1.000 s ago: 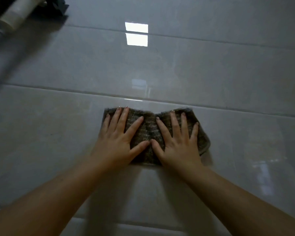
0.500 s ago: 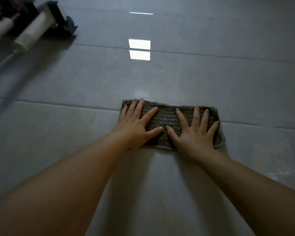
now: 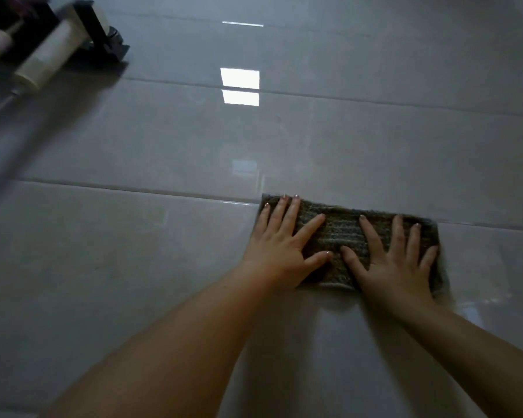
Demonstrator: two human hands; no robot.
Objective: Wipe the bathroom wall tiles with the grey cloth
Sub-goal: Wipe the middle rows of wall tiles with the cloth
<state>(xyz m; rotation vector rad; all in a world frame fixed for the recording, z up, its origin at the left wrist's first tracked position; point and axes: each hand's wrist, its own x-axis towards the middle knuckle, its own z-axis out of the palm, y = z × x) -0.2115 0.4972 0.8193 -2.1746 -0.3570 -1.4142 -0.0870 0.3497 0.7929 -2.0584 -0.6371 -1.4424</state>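
Both hands are flat on the grey cloth, side by side with the fingers spread and straight, pressing rather than grasping. The left hand covers the cloth's left end, its fingertips reaching the top edge. The right hand covers the right end. The thumbs point toward each other, close but apart, with a narrow strip of cloth showing between them.

The cloth lies stretched into a long band against the wall tiles, right of the middle of the view, and its top edge runs along a joint between two rows of tiles. The palms hide much of its lower half. Its lower right corner, past the little finger, smears into shadow, so I cannot make out that edge. Both forearms run out of the bottom of the view.

Up in the top left corner things are blurred. I can pick out a pale tube lying aslant against a dark holder, and beside it another pale thing cut off by the left edge; what it is, I cannot tell. A bright patch of light shines on the glossy tiles above the hands, split by a joint.
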